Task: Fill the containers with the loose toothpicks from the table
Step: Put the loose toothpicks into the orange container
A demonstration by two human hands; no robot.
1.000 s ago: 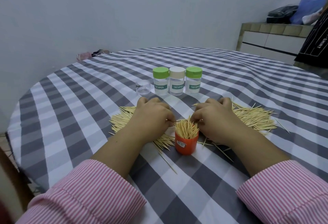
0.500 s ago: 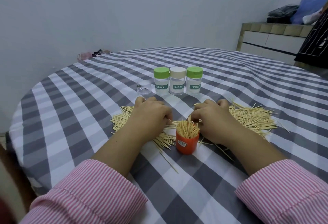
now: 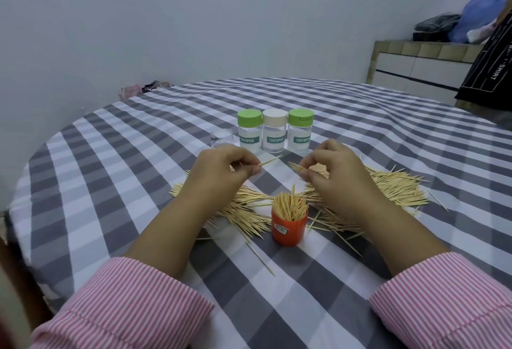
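Now each hand, left (image 3: 221, 174) and right (image 3: 336, 175), pinches pale, thin, pointed toothpicks (image 3: 393, 188).

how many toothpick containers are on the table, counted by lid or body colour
green-lidded jars: 2
beige-lidded jar: 1
orange container, open and full of toothpicks: 1
clear lidless jar: 1
total: 5

Two bare forearms, left hand (image 3: 221, 171) and right hand (image 3: 336, 174) ungloved, no rings or watch seen, long sleeves (image 3: 133, 301) in pink-and-white narrow stripes, pushed up the forearms, stitched cuff hems, fabric slightly creased
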